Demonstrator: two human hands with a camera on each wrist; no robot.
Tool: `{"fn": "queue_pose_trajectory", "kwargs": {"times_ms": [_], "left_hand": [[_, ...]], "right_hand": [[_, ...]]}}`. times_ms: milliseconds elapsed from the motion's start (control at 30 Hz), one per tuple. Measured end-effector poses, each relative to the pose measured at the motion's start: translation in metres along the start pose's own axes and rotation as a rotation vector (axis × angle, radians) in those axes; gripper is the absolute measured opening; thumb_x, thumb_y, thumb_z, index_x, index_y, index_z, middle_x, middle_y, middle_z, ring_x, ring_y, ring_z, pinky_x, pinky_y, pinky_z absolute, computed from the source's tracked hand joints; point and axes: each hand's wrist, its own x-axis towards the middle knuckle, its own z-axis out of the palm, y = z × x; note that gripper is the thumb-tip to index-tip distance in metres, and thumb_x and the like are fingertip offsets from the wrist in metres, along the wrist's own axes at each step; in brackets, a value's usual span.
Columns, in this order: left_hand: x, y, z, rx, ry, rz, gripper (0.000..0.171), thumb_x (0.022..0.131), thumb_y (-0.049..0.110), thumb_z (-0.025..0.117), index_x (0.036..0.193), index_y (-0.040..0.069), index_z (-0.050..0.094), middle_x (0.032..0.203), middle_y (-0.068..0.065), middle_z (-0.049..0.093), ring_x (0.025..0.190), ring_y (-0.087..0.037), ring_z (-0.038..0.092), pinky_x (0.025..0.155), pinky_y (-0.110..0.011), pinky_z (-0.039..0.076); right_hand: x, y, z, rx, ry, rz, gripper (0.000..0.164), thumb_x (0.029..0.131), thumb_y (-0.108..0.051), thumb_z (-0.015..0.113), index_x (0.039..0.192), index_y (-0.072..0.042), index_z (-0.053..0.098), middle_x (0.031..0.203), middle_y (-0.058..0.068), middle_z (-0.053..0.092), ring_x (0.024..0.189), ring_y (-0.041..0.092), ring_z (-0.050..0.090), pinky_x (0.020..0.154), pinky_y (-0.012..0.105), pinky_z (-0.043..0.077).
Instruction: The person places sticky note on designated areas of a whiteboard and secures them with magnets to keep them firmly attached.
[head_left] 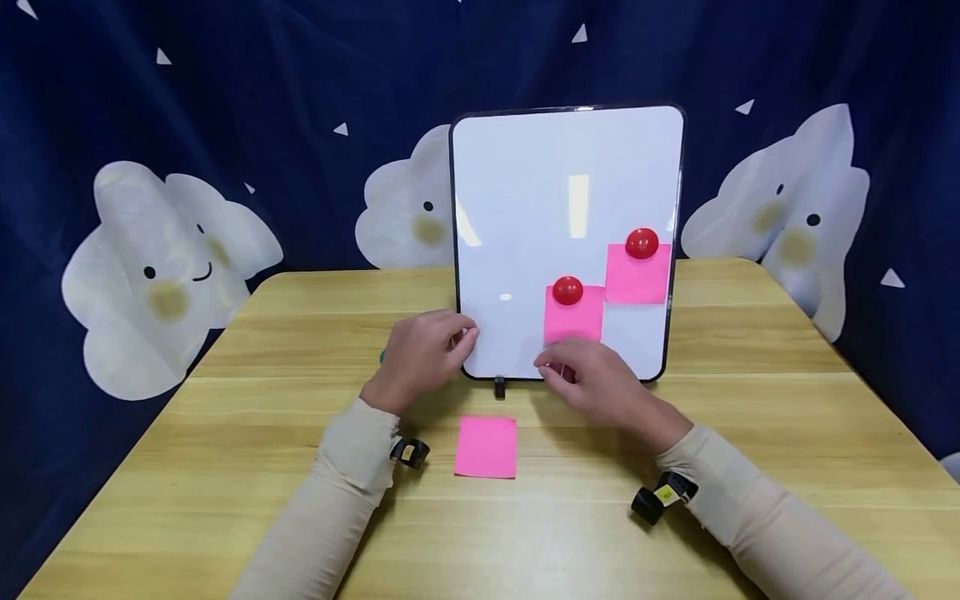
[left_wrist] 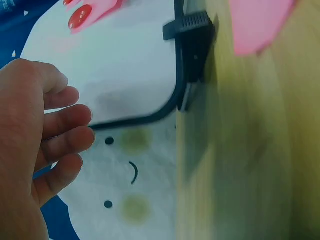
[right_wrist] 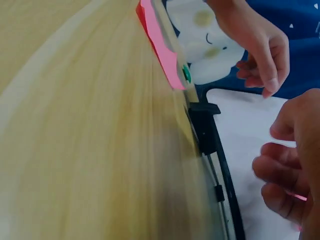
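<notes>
Where a dark blue fabric curtain (head_left: 300, 83) printed with pale clouds closes off the room, a light wood-grain table (head_left: 570, 533) forms the work surface, apparently smooth and level. On it stands an upright, black-framed rectangular whiteboard (head_left: 517, 233). Treat the board as stiff and slick-faced; hold it by its frame.

The left hand (head_left: 423, 354) is at the board's lower left edge, fingers loosely bent, with no visible load. The right hand (head_left: 596, 383) is before the board's lower part, fingers curved, a narrow gap at the thumb, no visible object; contact with the board cannot be determined.

A square pink paper note (head_left: 486, 447) lies on the table between the forearms. A lower pink note (head_left: 573, 315) and an upper pink note (head_left: 637, 275) are on the board. Expect light, easily creased paper; lift by a corner.

One glossy red domed magnet (head_left: 567, 290) overlaps the lower note's top edge; a second red magnet (head_left: 642, 243) overlaps the upper's. Both are probably hard and slippery; grip around the rim.
</notes>
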Motion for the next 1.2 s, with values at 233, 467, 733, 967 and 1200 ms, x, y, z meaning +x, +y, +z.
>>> {"fn": "queue_pose_trajectory", "kwargs": {"times_ms": [233, 467, 733, 967, 1200], "left_hand": [[-0.008, -0.012, -0.004, -0.09, 0.031, -0.034, 0.015, 0.096, 0.021, 0.066, 0.089, 0.013, 0.077, 0.078, 0.005, 0.067, 0.063, -0.008, 0.056, 0.056, -0.028, 0.047], [-0.013, -0.023, -0.007, -0.086, 0.019, -0.057, 0.018, 0.097, 0.022, 0.065, 0.084, 0.013, 0.075, 0.082, 0.003, 0.07, 0.067, -0.01, 0.06, 0.06, -0.03, 0.05], [-0.024, -0.034, -0.013, -0.13, -0.037, -0.17, 0.02, 0.098, 0.023, 0.064, 0.082, 0.016, 0.073, 0.072, 0.006, 0.061, 0.063, -0.01, 0.052, 0.058, -0.032, 0.044], [-0.033, -0.049, -0.017, -0.097, -0.095, -0.292, 0.019, 0.099, 0.027, 0.063, 0.092, 0.017, 0.078, 0.081, 0.007, 0.068, 0.069, -0.012, 0.056, 0.062, -0.035, 0.046], [-0.038, -0.065, -0.019, -0.076, -0.107, -0.343, 0.022, 0.099, 0.028, 0.062, 0.095, 0.015, 0.079, 0.079, 0.005, 0.068, 0.069, -0.015, 0.057, 0.063, -0.038, 0.046]], "right_hand": [[0.01, -0.009, 0.004, -0.05, -0.095, -0.011, 0.013, 0.089, -0.013, 0.074, 0.101, -0.011, 0.077, 0.082, -0.009, 0.064, 0.072, 0.009, 0.055, 0.065, 0.028, 0.048], [0.021, -0.017, 0.007, -0.038, -0.228, -0.061, 0.016, 0.091, -0.016, 0.073, 0.106, -0.012, 0.077, 0.092, -0.009, 0.07, 0.08, 0.009, 0.058, 0.074, 0.031, 0.05], [0.032, -0.026, 0.017, -0.014, -0.371, -0.085, 0.015, 0.094, -0.02, 0.07, 0.105, -0.015, 0.077, 0.094, -0.011, 0.068, 0.077, 0.007, 0.056, 0.07, 0.027, 0.05], [0.038, -0.037, 0.028, 0.011, -0.444, -0.069, 0.021, 0.094, -0.022, 0.069, 0.111, -0.012, 0.076, 0.089, -0.011, 0.064, 0.077, 0.008, 0.055, 0.073, 0.027, 0.049], [0.035, -0.043, 0.031, -0.015, -0.489, -0.093, 0.019, 0.093, -0.02, 0.068, 0.11, -0.014, 0.075, 0.084, -0.009, 0.057, 0.076, 0.008, 0.051, 0.069, 0.026, 0.046]]}}
